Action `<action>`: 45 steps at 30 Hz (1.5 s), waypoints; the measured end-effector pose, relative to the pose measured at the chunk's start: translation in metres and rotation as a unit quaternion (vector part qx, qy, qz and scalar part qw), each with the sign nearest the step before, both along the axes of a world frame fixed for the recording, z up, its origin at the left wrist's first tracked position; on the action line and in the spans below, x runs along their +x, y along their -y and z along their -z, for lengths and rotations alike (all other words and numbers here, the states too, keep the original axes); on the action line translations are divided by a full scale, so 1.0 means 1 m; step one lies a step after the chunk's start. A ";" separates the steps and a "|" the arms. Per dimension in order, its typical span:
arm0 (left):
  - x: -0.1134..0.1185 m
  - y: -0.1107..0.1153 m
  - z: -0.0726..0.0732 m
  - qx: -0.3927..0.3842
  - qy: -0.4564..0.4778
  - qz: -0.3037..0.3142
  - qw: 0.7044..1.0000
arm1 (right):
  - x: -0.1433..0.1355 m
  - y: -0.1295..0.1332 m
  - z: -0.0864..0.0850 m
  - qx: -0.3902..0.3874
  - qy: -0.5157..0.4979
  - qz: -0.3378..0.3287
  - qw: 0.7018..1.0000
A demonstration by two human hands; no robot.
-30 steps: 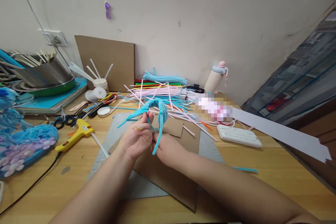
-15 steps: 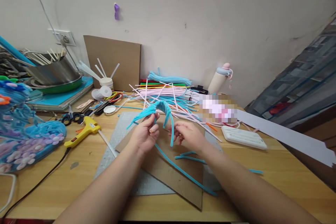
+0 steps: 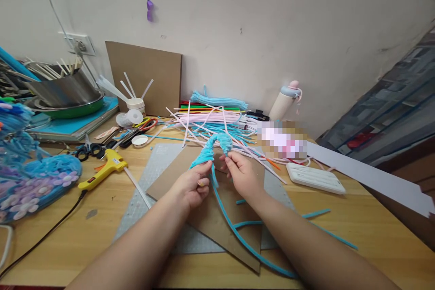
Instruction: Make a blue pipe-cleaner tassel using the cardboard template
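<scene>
Between my hands is a curved piece of blue pipe cleaners (image 3: 205, 152), arched like a hook and wrapped in fuzzy strands. My left hand (image 3: 195, 186) pinches its lower left end between thumb and fingers. At the right end of the arch, my right hand (image 3: 242, 174) has its fingertips closed on the blue pipe cleaner. From near my left fingertips one long blue strand (image 3: 234, 231) trails down and right over a brown cardboard piece (image 3: 217, 222). Loose blue pipe cleaners (image 3: 316, 214) lie under and beyond my right forearm.
Under the cardboard is a grey cutting mat (image 3: 136, 208). A yellow glue gun (image 3: 108, 167), black scissors (image 3: 89, 148) and a flower-trimmed blue piece (image 3: 44, 186) lie left. Behind are bundles of pipe cleaners (image 3: 217, 115), a bottle (image 3: 283, 102) and a white power strip (image 3: 315, 178).
The arched piece has turned and tilted, its right end now at my right fingertips. My right hand has closed on it, and the long strand has swung right.
</scene>
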State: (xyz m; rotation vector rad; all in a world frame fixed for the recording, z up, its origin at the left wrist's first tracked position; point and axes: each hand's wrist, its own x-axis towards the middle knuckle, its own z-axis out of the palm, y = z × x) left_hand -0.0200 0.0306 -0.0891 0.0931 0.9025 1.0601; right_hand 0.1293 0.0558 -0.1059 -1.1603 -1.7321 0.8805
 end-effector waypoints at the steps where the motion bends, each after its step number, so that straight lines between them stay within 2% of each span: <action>1: 0.000 0.000 0.000 -0.002 -0.004 -0.002 1.000 | 0.000 0.001 0.001 0.030 0.033 0.003 0.999; 4: 0.001 -0.003 0.003 0.005 -0.013 -0.025 1.000 | -0.001 0.005 0.001 0.079 0.086 -0.013 0.993; 9: 0.005 -0.007 0.009 0.051 -0.026 -0.077 0.995 | -0.005 0.007 0.002 0.080 0.122 -0.051 0.988; 16: 0.013 -0.003 0.017 0.139 -0.029 -0.032 0.989 | -0.010 0.015 -0.001 0.124 0.237 -0.043 0.963; 20: 0.014 -0.001 0.020 0.146 -0.039 -0.024 0.988 | -0.009 0.019 -0.006 0.113 0.299 -0.023 0.947; 23: 0.013 -0.001 0.022 0.133 -0.059 -0.023 0.989 | -0.009 0.019 -0.005 0.066 0.268 -0.032 0.961; 26: 0.014 -0.002 0.024 0.122 -0.057 -0.027 0.990 | -0.011 0.015 -0.001 -0.001 0.164 -0.061 0.985; 30: 0.015 -0.001 0.025 0.103 -0.053 -0.030 0.993 | -0.013 0.010 0.003 -0.045 0.059 -0.087 0.993; 33: 0.016 0.002 0.026 0.147 -0.105 -0.028 0.983 | -0.010 0.011 -0.001 -0.035 0.092 -0.074 0.992; 36: 0.017 0.005 0.028 0.196 -0.162 -0.031 0.966 | -0.008 0.016 -0.007 -0.006 0.189 -0.053 0.981; 39: 0.018 0.006 0.027 0.194 -0.200 -0.054 0.959 | -0.007 0.019 -0.011 0.036 0.266 -0.027 0.963; 42: 0.019 0.008 0.023 0.186 -0.205 -0.047 0.960 | -0.008 0.021 -0.011 0.061 0.296 -0.020 0.953; 45: 0.022 0.010 0.020 0.175 -0.168 -0.019 0.970 | -0.008 0.021 -0.011 0.066 0.285 -0.036 0.956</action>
